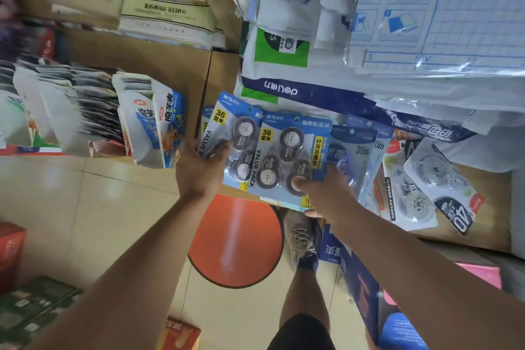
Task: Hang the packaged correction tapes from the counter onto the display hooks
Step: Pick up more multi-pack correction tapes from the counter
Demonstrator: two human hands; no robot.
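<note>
While both packs sit at the counter edge, nothing looks hung yet. My left hand (pixel 200 167) curls round the left value pack (pixel 230 148); my right hand (pixel 321 187) pinches the right value pack (pixel 287 156), thumb on its blister. More correction tape packs (pixel 426 193) lie at three o'clock from my right hand. No display hooks are in view, so all the hanging remains.

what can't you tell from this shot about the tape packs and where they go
- Display hooks: none shows in the head view, so the hanging spot is unknown.
- Left hand: its grip on the left value pack hides the fingers behind the card.
- How many packs are stacked under the right value pack: overlapped, uncountable.
- Right hand: its fingers under the pack are hidden.
</note>
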